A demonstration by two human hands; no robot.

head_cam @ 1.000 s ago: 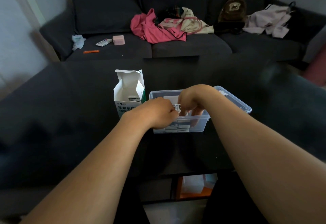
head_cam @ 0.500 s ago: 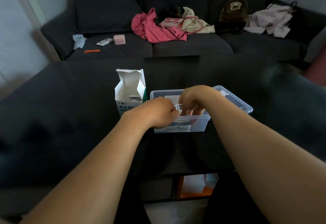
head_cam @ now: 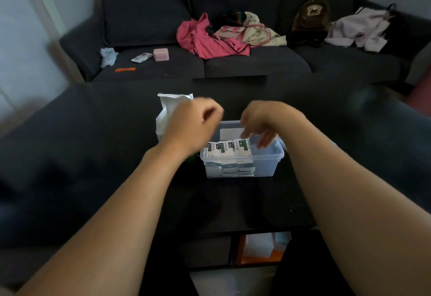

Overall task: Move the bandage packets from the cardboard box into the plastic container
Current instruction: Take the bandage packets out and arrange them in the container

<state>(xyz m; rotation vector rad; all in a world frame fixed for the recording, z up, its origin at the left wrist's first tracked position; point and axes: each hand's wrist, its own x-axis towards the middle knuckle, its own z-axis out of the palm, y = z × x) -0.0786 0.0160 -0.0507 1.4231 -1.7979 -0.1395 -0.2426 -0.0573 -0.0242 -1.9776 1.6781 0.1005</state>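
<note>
A clear plastic container (head_cam: 265, 165) stands on the dark table, with several white-and-green bandage packets (head_cam: 229, 152) standing in its left half. To its left is the white cardboard box (head_cam: 163, 118), flap open and mostly hidden behind my left hand (head_cam: 193, 125). That hand is raised in front of the box, fingers curled, and nothing shows in it. My right hand (head_cam: 258, 121) hangs over the container with relaxed fingers pointing down. One fingertip is at the top edge of the packets.
Behind the dark table (head_cam: 93, 156) runs a dark sofa (head_cam: 233, 62) with pink clothes (head_cam: 205, 39), a bag, a small pink box (head_cam: 161, 54) and an orange item. An open shelf (head_cam: 258, 249) with orange and white things sits under the table's near edge.
Both hands held packets together over the container before. The packets now stand inside it, my left hand has lifted away left toward the box, and my right hand's fingers have spread.
</note>
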